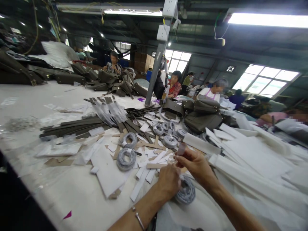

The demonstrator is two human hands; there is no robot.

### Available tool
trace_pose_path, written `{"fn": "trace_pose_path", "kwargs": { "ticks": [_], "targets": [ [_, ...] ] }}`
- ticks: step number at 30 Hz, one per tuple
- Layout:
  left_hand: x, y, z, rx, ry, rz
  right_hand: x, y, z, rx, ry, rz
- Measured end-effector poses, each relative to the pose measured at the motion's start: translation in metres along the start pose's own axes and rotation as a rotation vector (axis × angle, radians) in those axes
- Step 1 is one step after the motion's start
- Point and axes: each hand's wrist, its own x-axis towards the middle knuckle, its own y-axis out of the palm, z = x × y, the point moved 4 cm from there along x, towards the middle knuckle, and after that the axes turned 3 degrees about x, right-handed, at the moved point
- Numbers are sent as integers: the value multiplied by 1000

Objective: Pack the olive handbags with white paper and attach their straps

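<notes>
My right hand [197,164] pinches a small greyish, see-through strip [181,149] that stands up from its fingertips. Close against it, my left hand [169,180] is closed, knuckles up; whatever its fingers hold is hidden. Just below the two hands lies a coil of grey cord [186,192], partly covered by my left hand. More such coils are further in: one coil [126,159] and another [129,140] lie to the left, each with a white band round it. Several others, including a banded coil [169,141], sit beyond my hands.
White and brown card strips [143,183] litter the table [79,195]. Dark straps [79,125] lie at left centre. White sheets [257,154] pile up on the right. Dark bags [204,115] and a grey post [155,70] stand behind. Several people sit across the room.
</notes>
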Motion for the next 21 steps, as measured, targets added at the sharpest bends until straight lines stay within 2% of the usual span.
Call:
{"fn": "trace_pose_path", "kwargs": {
  "ticks": [3, 6, 11, 18, 21],
  "targets": [
    [-2, -1, -1, -24, 25, -43, -37, -13, 2, -60, 1, -42],
    [-2, 0, 0, -19, 13, -61, -68, -17, -5, -83, 83, -22],
    [-4, -3, 0, 15, 5, -75, -95, -25, -13, -27, 204, -34],
    [-10, -11, -5, 69, 21, -98, -94, -36, -8, -97, 9, -263],
    [-10, -11, -6, 87, 34, -105, -97, -33, 0, -213, -155, -271]
  ]
}}
